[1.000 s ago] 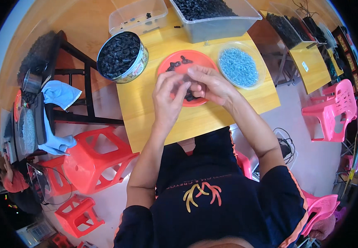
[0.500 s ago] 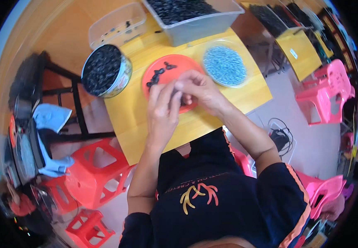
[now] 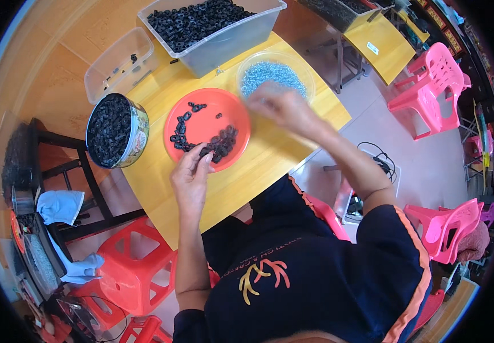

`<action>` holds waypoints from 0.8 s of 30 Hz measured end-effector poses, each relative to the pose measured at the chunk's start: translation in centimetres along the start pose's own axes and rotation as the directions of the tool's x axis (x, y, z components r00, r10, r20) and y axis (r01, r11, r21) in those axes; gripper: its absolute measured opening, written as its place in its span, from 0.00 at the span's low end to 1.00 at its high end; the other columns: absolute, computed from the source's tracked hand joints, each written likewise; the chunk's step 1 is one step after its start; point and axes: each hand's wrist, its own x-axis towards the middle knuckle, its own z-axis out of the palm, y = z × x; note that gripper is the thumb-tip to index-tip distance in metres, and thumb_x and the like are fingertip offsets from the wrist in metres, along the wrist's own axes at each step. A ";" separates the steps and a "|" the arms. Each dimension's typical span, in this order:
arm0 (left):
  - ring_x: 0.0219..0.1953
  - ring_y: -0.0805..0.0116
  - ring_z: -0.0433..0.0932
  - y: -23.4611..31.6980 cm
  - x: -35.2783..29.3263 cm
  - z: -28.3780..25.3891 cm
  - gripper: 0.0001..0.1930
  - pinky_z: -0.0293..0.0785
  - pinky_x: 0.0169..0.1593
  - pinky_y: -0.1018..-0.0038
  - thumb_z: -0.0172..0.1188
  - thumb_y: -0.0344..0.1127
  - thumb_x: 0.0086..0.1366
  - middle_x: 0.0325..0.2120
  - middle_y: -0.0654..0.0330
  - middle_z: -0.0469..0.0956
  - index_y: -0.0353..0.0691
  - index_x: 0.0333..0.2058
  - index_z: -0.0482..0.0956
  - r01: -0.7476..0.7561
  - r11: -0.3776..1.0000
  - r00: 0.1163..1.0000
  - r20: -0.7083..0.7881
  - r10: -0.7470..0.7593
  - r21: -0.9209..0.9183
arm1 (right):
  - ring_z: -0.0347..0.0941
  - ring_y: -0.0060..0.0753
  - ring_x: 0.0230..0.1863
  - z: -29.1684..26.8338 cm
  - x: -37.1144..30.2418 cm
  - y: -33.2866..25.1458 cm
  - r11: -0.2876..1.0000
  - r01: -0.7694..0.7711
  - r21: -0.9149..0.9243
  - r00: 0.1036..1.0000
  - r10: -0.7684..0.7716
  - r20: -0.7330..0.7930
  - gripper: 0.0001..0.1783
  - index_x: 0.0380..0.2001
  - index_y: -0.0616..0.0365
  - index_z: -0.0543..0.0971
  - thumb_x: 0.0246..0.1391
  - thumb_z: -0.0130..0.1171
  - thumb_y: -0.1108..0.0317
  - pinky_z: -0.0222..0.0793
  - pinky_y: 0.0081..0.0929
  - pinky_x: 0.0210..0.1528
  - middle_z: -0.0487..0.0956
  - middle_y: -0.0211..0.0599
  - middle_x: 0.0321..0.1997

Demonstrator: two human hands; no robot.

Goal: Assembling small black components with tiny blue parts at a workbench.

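My left hand (image 3: 190, 177) is at the near edge of a round red plate (image 3: 215, 106). Its thumb and fingers pinch a small black part (image 3: 205, 152). Beside those fingertips lies a pile of black parts (image 3: 224, 140) on the plate. More black parts (image 3: 180, 128) run along the plate's left side. My right hand (image 3: 284, 108) is over the near edge of a clear round tub, smeared by motion, so its fingers are hard to read. Small shiny pale-blue pieces (image 3: 270, 74) fill that tub (image 3: 310, 71).
A clear bin (image 3: 224, 43) heaped with black parts stands at the table's far side. At left are a round tin (image 3: 138, 134) of black pieces and a shallow clear box (image 3: 121, 54). Red stools (image 3: 135, 268) and pink chairs (image 3: 430, 94) surround the yellow table (image 3: 161, 194).
My hands were together over the plate and are now apart. The right has moved to the tub of shiny pieces, the left toward the plate's near edge. The whole view has shifted.
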 end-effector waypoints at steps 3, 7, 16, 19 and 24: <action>0.27 0.79 0.74 0.1 0.0 -0.1 0.12 0.72 0.31 0.83 0.58 0.21 0.61 0.31 0.60 0.78 0.30 0.44 0.75 0.013 0.998 0.999 -0.042 -0.015 -0.064 | 0.77 0.42 0.35 -4.4 0.3 2.9 0.961 -0.098 -0.260 0.990 0.120 0.069 0.06 0.32 0.58 0.80 0.50 0.60 0.70 0.72 0.34 0.38 0.79 0.41 0.35; 0.28 0.80 0.74 -0.2 0.2 -0.1 0.11 0.72 0.32 0.83 0.59 0.21 0.60 0.31 0.60 0.78 0.31 0.43 0.76 0.013 0.996 0.999 -0.036 -0.016 -0.085 | 0.76 0.43 0.36 -6.0 -0.6 5.5 0.937 -0.129 -0.326 0.978 0.174 0.112 0.07 0.32 0.59 0.80 0.49 0.60 0.68 0.71 0.35 0.40 0.79 0.41 0.34; 0.28 0.80 0.74 -1.2 0.5 0.4 0.10 0.72 0.31 0.84 0.59 0.20 0.60 0.31 0.61 0.78 0.30 0.42 0.76 -0.017 0.996 1.000 0.007 0.018 -0.087 | 0.75 0.44 0.40 -5.0 -0.1 5.1 0.949 -0.073 -0.308 0.982 0.121 0.142 0.08 0.33 0.58 0.80 0.49 0.60 0.69 0.71 0.35 0.42 0.77 0.42 0.38; 0.28 0.80 0.74 -1.3 0.6 0.4 0.10 0.72 0.31 0.84 0.59 0.20 0.60 0.31 0.61 0.78 0.30 0.42 0.76 -0.025 0.996 0.999 0.020 0.026 -0.085 | 0.75 0.44 0.39 -4.1 0.4 5.4 0.955 0.016 -0.295 0.990 0.025 0.135 0.08 0.35 0.56 0.81 0.49 0.60 0.69 0.71 0.36 0.42 0.76 0.41 0.39; 0.29 0.80 0.75 -1.5 0.5 0.5 0.10 0.73 0.32 0.84 0.59 0.21 0.60 0.32 0.60 0.78 0.30 0.42 0.76 -0.014 0.995 1.000 0.020 0.016 -0.095 | 0.76 0.44 0.36 -3.3 1.2 5.6 0.936 0.111 -0.333 0.960 -0.014 0.279 0.10 0.37 0.51 0.82 0.49 0.61 0.68 0.72 0.37 0.39 0.76 0.39 0.41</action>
